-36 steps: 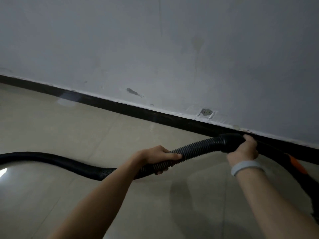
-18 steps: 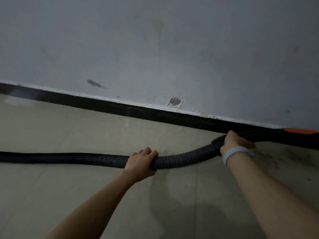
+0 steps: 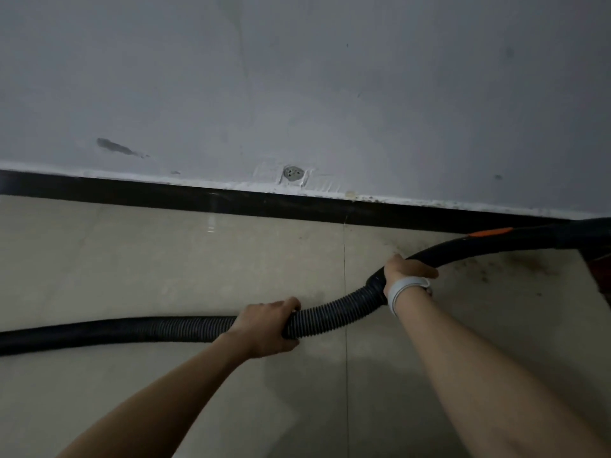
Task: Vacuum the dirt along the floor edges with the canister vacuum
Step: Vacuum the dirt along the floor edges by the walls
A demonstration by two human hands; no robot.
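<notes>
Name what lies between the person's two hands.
In the head view, a bare stretch of ribbed hose runs from the left hand to the right hand.

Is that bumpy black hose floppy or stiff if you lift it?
Probably floppy: the ribbed hose curves between the left hand and right hand. Its ridges likely help grip. The long trailing part may drag.

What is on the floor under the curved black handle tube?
Dark dirt specks lie on the floor tile under the handle tube. The right hand covers the floor beneath it.
</notes>
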